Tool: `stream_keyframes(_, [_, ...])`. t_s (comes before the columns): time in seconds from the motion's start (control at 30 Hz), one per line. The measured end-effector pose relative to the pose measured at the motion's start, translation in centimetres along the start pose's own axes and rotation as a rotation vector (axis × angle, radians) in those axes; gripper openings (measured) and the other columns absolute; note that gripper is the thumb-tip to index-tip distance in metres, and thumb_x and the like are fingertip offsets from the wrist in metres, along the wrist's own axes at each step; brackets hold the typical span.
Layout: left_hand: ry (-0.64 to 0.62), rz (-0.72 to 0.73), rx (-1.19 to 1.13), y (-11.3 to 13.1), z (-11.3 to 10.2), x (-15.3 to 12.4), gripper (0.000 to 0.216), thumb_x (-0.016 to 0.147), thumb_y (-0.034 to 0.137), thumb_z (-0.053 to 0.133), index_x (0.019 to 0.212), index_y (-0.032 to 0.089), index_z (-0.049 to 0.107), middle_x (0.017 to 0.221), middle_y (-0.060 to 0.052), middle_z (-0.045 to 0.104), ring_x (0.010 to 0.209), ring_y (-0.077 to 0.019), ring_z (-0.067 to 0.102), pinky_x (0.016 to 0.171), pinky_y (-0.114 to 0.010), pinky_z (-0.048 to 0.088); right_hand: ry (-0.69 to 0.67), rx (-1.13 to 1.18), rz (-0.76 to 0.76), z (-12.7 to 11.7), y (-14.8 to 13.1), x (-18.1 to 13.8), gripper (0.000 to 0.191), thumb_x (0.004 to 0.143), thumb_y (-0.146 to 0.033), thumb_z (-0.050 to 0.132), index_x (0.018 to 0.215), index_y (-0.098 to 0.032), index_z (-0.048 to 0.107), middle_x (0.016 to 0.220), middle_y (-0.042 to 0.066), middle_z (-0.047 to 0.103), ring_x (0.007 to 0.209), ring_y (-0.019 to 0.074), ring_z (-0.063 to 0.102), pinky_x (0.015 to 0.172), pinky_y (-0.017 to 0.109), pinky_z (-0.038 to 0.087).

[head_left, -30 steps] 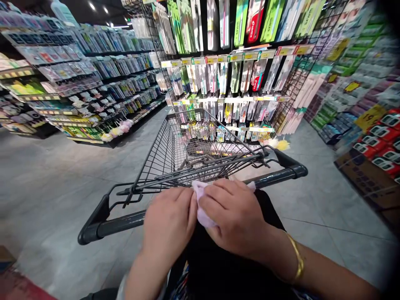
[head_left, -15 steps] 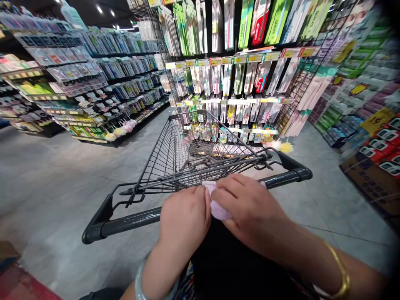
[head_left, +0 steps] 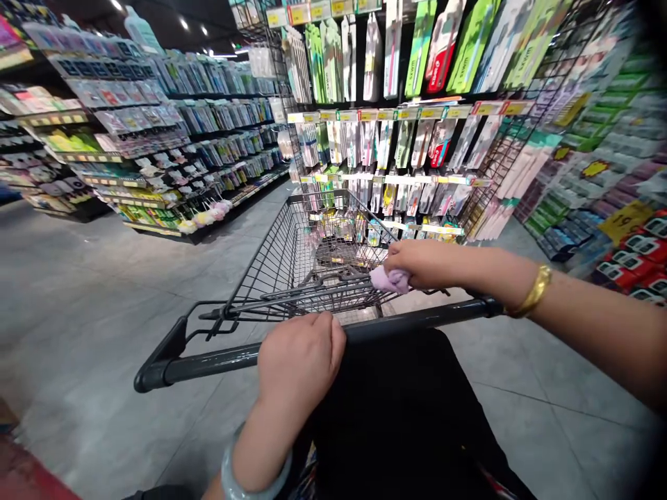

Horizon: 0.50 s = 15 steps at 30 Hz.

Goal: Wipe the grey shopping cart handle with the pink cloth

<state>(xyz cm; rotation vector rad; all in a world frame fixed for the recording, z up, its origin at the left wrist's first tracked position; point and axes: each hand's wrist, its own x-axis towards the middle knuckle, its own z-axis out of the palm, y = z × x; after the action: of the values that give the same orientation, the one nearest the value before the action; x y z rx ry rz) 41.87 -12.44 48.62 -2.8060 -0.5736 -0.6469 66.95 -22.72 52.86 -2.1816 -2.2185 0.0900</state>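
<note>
Lilac crumpled soft cloth (head_left: 392, 279): two o'clock from the left hand (head_left: 299, 353), near the rear rim (head_left: 292, 299) of the black wire-mesh shopping cart (head_left: 271, 251); bunched, seemingly to suit one grasp.
Right hand (head_left: 420, 264): fingers clenched around the cloth.
Glossy dark-grey tubular handle (head_left: 417, 318): wrapped by the left hand's fingers, probably for steadiness.
Black wire-sided display rack (head_left: 385, 114): twelve o'clock, packs (head_left: 421, 48) hung face-out, presumably for visibility.

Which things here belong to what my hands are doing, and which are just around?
In use:
left hand on cart handle
right hand holding lilac cloth
shopping cart

Just around:
hanging packets
red packages
yellow sign
large bottle
</note>
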Motion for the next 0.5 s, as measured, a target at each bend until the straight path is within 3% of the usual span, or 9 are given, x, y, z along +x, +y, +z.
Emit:
stream_keyframes(0.17, [-0.056,-0.010,0.023,-1.1,-0.3,-0.1,0.040,0.098,0.034,0.039,0.066,0.021,0.058,0.061,-0.003,0.062,0.055,-0.0180,0.055,0.053,-0.032,0.017,0.102,0.058,-0.175,0.3,-2.4,1.9,0.030,0.076,-0.005,0.060,0.101,-0.019,0.068,0.102,0.007,0.061,0.089,0.0170,0.053,0.077,0.029,0.042])
stream_keyframes(0.23, [-0.086,-0.020,0.030,-1.4,-0.5,-0.2,0.041,0.099,0.035,0.038,0.066,0.021,0.058,0.062,-0.003,0.063,0.056,-0.0179,0.055,0.054,-0.032,0.017,0.036,0.036,-0.086,0.1,-1.3,1.3,0.026,0.075,-0.007,0.061,0.097,-0.018,0.069,0.099,0.007,0.062,0.084,0.0164,0.054,0.073,0.028,0.041])
stream_keyframes(0.37, [-0.156,-0.116,0.063,-1.6,-0.6,-0.2,0.042,0.098,0.035,0.038,0.063,0.020,0.055,0.063,-0.003,0.064,0.058,-0.0182,0.055,0.054,-0.031,0.016,-0.106,-0.105,0.243,-0.3,1.1,-0.8,0.017,0.075,-0.017,0.062,0.091,-0.018,0.068,0.092,0.007,0.064,0.070,0.0164,0.054,0.061,0.028,0.036])
stream_keyframes(0.5, [-0.204,-0.169,0.069,-1.9,-0.7,-0.1,0.044,0.099,0.036,0.034,0.063,0.021,0.056,0.066,-0.003,0.065,0.060,-0.0193,0.056,0.054,-0.031,0.014,-0.008,-0.143,0.134,0.2,0.0,-0.3,0.019,0.078,-0.021,0.058,0.095,-0.018,0.067,0.095,0.010,0.065,0.078,0.0193,0.057,0.062,0.029,0.035])
